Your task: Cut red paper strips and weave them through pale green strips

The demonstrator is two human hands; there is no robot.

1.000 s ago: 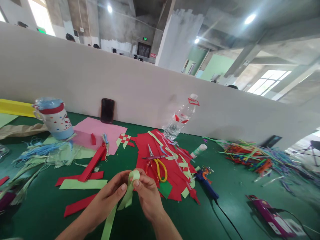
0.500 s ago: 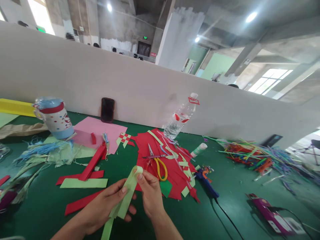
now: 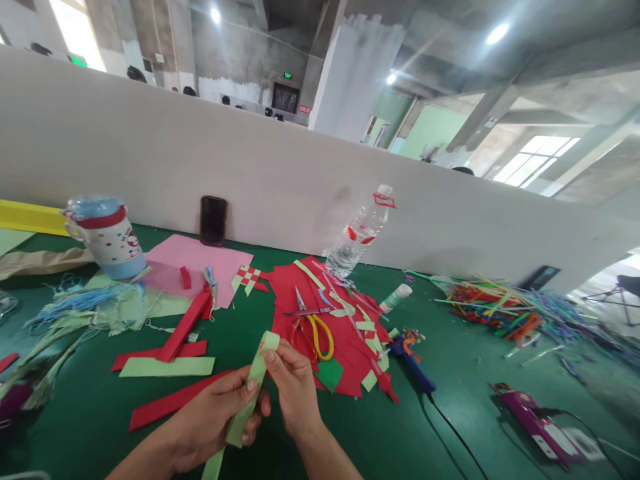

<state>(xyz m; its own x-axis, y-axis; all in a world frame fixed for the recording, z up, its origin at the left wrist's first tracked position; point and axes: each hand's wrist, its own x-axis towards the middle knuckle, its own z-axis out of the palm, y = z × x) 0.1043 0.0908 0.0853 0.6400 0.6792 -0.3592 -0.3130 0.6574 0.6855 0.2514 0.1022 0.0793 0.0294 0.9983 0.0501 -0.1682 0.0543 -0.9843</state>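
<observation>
Presently in hand, over the near part of the tabletop, left of its middle:

- Pale green strip, one, held clear of the surface, its upper end curled over.
- Left hand: grip closed on the strip's lower length, thumb on top.
- Right hand: grip pinching the curled upper end between thumb and fingers.

Left of the hands: crossed red strips, a flat green strip lying just in front of them, and a single red strip, partly hidden by the left hand.

Beyond the hands, toward the middle: red sheets, overlapping, bearing scissors with one yellow handle loop. Just left of the sheets, a red-and-green checked piece.

Along the far edge, left to right: lidded cup, white and blue; pink sheet, flat; phone, upright against the partition; clear bottle, behind the red sheets.

Toward the right edge: glue stick; blue glue gun, corded; heap of multicoloured strips; purple device, nearest the right-hand near corner.

Toward the left edge: blue and pale green fringed bundles.
</observation>
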